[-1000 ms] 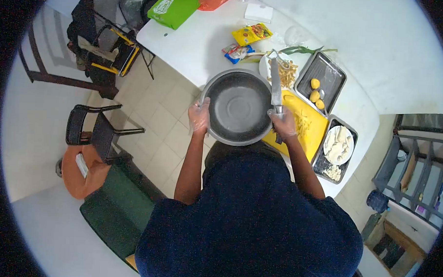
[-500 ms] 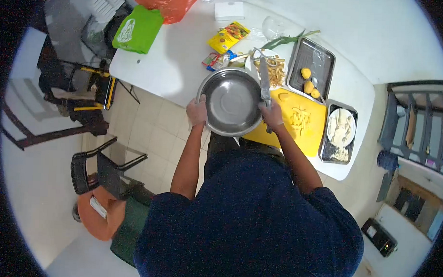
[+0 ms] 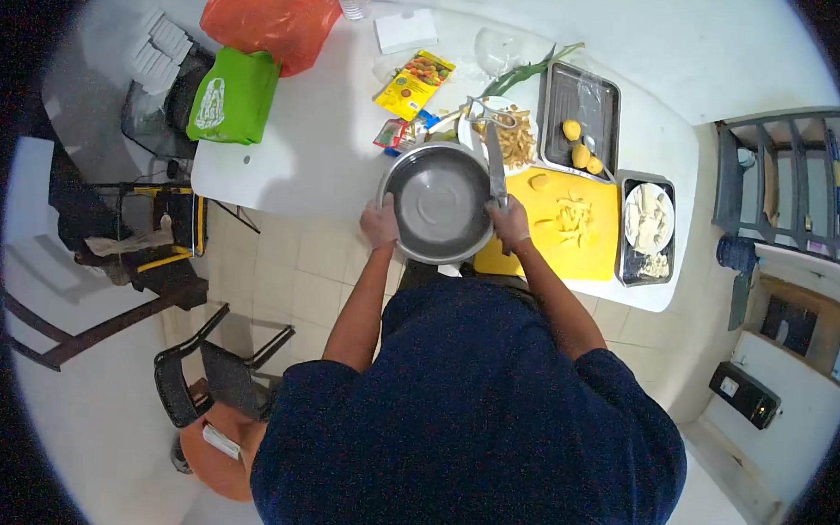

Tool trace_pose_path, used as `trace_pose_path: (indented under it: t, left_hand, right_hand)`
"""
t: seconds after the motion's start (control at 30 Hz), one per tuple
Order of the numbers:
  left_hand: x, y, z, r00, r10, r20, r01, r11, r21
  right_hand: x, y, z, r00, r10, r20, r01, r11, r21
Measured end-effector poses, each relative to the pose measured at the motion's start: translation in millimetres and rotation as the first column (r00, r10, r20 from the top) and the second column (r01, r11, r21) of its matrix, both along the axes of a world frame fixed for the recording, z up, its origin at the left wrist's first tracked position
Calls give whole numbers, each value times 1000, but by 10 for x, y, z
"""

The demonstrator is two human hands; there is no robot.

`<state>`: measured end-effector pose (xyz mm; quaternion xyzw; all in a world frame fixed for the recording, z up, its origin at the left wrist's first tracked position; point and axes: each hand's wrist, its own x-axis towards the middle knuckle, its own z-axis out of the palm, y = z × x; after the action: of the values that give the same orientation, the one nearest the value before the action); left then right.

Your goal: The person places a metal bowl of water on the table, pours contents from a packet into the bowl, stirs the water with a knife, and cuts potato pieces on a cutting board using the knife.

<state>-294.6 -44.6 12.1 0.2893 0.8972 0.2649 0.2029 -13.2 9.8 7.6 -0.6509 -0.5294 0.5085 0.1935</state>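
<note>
Bowl (image 3: 436, 191): between left hand (image 3: 380, 224) and right hand (image 3: 509, 225), held at opposite sides; keep level.
Left hand: pinching the rim; apply even pressure.
Right hand: closed on the handle of the knife (image 3: 496, 163), against the rim; finger placement unclear.
Knife: blade forward of the right hand; angle away from bowl.
Cutting board (image 3: 596, 258): right of the right hand; avoid bumping.

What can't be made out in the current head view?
All in the head view:
- Knife: handle largely covered by the right hand.
- Bowl: underside hidden by its own body, seen from above.
- Orange bag and bottle: cut off by the upper edge.
- Yellow packet: fine print too small to read.
</note>
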Motion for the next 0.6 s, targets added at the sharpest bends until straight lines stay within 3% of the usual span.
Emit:
trace_pose_path:
  t: [0.13, 0.23, 0.33, 0.43, 0.53, 0.6]
  left_hand:
    - [-124, -45, -82, 987, -141, 82, 142, 990, -9]
    - [-203, 20, 102, 977, -210, 48, 211, 978, -7]
    - [-318, 286, 570, 750, -484, -452, 605, 778, 171]
    - [-378, 761, 757, 640, -606, -472, 755, 611, 239]
    - [-377, 1324, 668, 556, -706, -439, 829, 507, 235]
    - [-355, 1618, 487, 442, -793, -419, 880, 474, 31]
  right_hand:
    - [-100, 19, 477, 992, 34, 119, -40, 998, 44]
    - [-94, 28, 576, 954, 88, 288, -125, 986, 113]
    - [-121, -8, 565, 934, 30, 355, -97, 981, 170]
    - [-175, -68, 703, 932, -46, 359, -43, 971, 236]
    - [-171, -109, 670, 937, -18, 350, -78, 963, 258]
    - [-172, -155, 704, 945, -24, 326, -70, 959, 273]
